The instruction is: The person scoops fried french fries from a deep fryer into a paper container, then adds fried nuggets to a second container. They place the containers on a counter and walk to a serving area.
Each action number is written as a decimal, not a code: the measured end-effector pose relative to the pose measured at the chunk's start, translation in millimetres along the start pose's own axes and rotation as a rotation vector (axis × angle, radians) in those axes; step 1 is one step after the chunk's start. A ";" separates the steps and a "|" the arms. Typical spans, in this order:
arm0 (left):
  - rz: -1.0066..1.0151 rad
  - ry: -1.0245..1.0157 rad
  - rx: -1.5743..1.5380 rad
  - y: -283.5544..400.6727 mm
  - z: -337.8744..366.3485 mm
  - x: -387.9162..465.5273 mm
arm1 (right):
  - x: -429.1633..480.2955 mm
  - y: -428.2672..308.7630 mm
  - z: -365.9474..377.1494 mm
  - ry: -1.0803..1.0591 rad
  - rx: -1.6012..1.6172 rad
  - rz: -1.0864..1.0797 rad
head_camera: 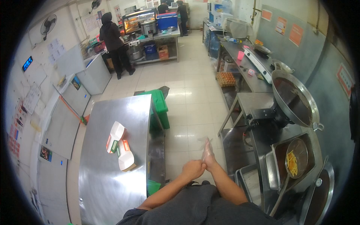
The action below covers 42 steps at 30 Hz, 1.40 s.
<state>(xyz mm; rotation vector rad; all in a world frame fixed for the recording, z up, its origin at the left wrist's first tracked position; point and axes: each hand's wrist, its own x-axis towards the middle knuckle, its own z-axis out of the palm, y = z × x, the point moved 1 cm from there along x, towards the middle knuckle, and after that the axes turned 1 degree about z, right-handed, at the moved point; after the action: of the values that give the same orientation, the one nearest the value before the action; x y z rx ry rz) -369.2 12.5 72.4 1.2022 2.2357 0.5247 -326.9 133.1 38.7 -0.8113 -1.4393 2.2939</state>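
Observation:
A clear plastic glove [207, 150] covers my right hand [208, 157], whose fingers point away from me. My left hand [194, 170] grips the glove near the right wrist, with its fingers bent. Both hands are in front of my body, above the floor between two work areas. To the left, two open paper food boxes [116, 135] [126, 159] lie on a steel table [109, 185]. To the right, a wire strainer [306, 154] with French fries [292, 166] and a browner fried piece rests over a rectangular metal pan [277, 146].
A large wok [316, 112] with dark liquid stands on a burner at right; another wok [332, 180] is lower right. A green bin [161, 107] stands beyond the table. A person [114, 36] stands at the far left counter, with two more people farther back.

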 end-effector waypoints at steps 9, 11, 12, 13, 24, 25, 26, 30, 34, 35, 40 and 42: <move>0.194 0.062 -0.212 -26.6 22.3 12.1 | 38.6 37.3 -27.0 0.239 -0.060 0.049; 0.237 0.084 -0.254 -30.5 23.0 15.7 | 43.8 42.5 -28.0 0.371 -0.022 0.181; 0.288 0.077 -0.289 -31.1 22.1 16.2 | 47.9 41.7 -28.5 0.481 0.022 0.322; 0.232 0.056 -0.273 -31.9 21.5 15.6 | 48.7 42.9 -25.3 0.446 0.043 0.301; -0.178 0.849 -0.310 -164.1 -42.9 -51.1 | 34.7 73.6 -54.8 0.209 0.268 0.300; -0.351 1.036 -0.297 -199.3 -56.4 -67.0 | 28.9 76.7 -61.0 0.254 0.216 0.329; -0.476 1.219 -0.555 -242.6 -75.7 -82.6 | 21.7 77.8 -64.6 0.257 0.261 0.328; -1.020 1.021 -0.001 -355.6 -99.5 -156.2 | -14.7 68.6 -57.3 0.256 0.262 0.259; -0.868 0.505 -1.011 -391.5 -77.8 -175.0 | -40.1 39.8 -31.1 0.259 -0.068 0.173; -0.740 0.548 -0.977 -389.9 -71.6 -176.4 | -42.9 27.9 -27.7 0.270 -0.162 0.139; -0.703 0.477 -1.210 -367.2 -60.4 -180.6 | -117.5 -72.9 -54.8 0.260 -0.509 -0.174; -0.634 0.452 -1.152 -348.0 -62.5 -167.3 | -176.0 -132.0 -85.9 0.376 -0.945 -0.299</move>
<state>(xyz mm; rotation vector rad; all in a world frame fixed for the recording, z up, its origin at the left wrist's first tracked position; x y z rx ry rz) -553.4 -317.1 -29.7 -0.2200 1.8867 1.5796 -139.8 159.1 180.4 -1.0755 -2.2425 1.0879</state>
